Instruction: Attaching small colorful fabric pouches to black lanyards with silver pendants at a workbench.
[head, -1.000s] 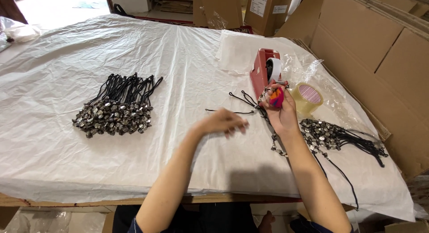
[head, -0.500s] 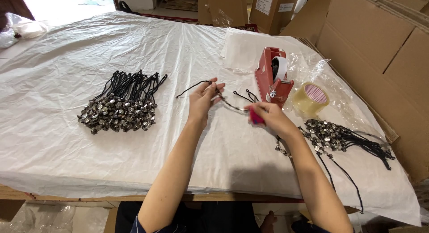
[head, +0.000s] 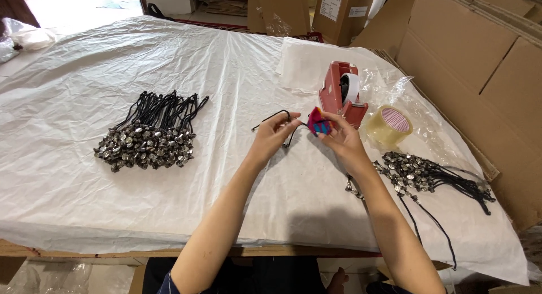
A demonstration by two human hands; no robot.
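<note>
White-covered table (head: 113, 215), black cord (head: 271, 114) pinched by left hand (head: 271, 137) fingertips

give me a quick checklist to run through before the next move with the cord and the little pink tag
1. Left hand pinching the black cord: ok, the cord loops up from the fingers.
2. Right hand holding the pink and blue tag: ok, gripped at the fingertips.
3. Cord threaded through the tag: cannot tell, fingers hide the join.
4. Red tape dispenser close by: ok, just behind the right hand.
5. Clear tape roll clear of the hands: ok, lying to the right.
6. Two beaded cord piles kept apart: ok, left pile and right pile sit on opposite sides.
</note>
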